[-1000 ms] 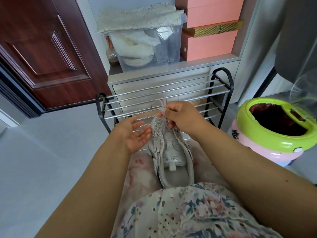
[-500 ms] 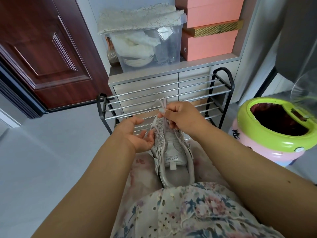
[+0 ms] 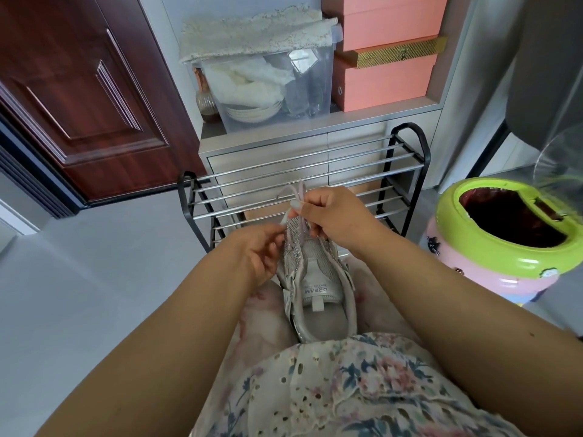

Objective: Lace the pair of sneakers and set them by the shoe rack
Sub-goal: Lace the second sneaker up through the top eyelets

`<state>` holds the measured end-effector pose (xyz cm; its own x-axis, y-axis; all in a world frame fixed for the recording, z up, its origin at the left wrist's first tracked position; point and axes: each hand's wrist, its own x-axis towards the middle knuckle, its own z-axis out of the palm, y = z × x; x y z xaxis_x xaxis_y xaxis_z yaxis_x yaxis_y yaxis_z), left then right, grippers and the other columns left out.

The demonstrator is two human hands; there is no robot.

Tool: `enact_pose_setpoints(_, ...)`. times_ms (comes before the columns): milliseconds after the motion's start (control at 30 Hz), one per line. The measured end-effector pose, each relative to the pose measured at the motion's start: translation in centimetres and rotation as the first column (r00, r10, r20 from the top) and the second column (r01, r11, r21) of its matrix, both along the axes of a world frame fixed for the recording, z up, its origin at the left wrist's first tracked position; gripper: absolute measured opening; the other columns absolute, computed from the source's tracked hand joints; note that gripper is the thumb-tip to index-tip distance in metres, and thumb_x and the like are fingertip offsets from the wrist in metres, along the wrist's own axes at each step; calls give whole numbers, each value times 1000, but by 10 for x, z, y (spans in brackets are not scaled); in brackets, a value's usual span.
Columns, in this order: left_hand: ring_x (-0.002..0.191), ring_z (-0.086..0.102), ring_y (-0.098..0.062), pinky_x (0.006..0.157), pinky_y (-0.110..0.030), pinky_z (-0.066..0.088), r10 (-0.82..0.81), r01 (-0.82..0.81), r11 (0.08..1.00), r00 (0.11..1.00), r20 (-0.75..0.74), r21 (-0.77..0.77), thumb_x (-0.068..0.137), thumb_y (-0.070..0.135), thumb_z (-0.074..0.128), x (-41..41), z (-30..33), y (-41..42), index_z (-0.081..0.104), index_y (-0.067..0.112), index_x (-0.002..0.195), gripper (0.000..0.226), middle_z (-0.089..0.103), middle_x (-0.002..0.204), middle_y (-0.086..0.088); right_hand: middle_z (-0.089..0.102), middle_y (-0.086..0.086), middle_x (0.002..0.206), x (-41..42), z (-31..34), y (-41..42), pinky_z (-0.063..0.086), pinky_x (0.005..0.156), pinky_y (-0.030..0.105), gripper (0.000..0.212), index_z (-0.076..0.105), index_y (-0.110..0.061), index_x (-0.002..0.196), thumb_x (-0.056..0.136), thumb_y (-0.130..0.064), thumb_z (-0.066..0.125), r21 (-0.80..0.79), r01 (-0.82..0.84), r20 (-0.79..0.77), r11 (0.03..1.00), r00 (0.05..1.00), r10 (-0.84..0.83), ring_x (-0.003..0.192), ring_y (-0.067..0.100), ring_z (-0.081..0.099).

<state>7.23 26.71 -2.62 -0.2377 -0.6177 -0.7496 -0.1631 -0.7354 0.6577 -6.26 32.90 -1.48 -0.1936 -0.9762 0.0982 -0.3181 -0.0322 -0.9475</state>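
Hidden: the toe of the sneaker sits under both hands; only tongue, collar and heel opening show. Tongue label partly legible, reads "DREAM" upside down. Where the lace enters the eyelets cannot be made out. Only one sneaker in view.

Right hand: fingers curled, pinching the pale lace, which loops up just beyond the knuckles. Left hand: fingers curled, tips at a lace end at the sneaker's left edge; whether it truly grips the end cannot be told for sure, it looks pinched. The hands are close together, not touching, the sneaker's front between them.

Sneaker lies on the person's lap, on pale fabric, heel toward the body, directly under and nearer than the hands.

Counts: one lace seen, two hands.

Around: shoe rack of metal bars with black end frames, just beyond the hands, its tiers partly blocked by them. Past it, grey drawers. Above those, a clear plastic bin under a lace cloth, and pink boxes, at least three stacked. Right of the right hand, a pink bin with green rim. Far left of the left hand, a dark red door.
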Motion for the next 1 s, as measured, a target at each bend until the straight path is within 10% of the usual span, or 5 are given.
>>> enact_pose_setpoints(333, 58, 45, -6, 57, -18, 39, 24, -12, 979, 998, 54, -201, 92, 12, 58, -11, 1, 3, 56, 13, 73, 19, 54, 69, 2, 48, 0, 50, -3, -1, 1, 41, 48, 15, 24, 73, -4, 90, 93, -21, 58, -10, -6, 7, 1000, 1000, 6, 41, 5, 44)
enact_pose_setpoints(667, 31, 44, -1, 43, -15, 30, -61, 77, 990, 989, 131, -115, 88, 22, 62, -4, -11, 4, 53, 17, 64, 26, 49, 41, 8, 50, 2, 51, -3, -2, 0, 41, 49, 19, 22, 74, -8, 86, 93, -21, 58, -8, -7, 19, 1000, 1000, 7, 46, 10, 45)
enact_pose_setpoints(1000, 49, 45, -9, 58, -25, 41, 69, -105, 987, 958, -277, -119, 94, 25, 46, -17, 30, -33, 61, 7, 86, 25, 46, 58, 3, 52, 0, 47, -7, 1, -1, 38, 49, 23, 29, 70, 5, 88, 93, -22, 59, 2, 22, 23, 1000, 999, -22, 42, 11, 43)
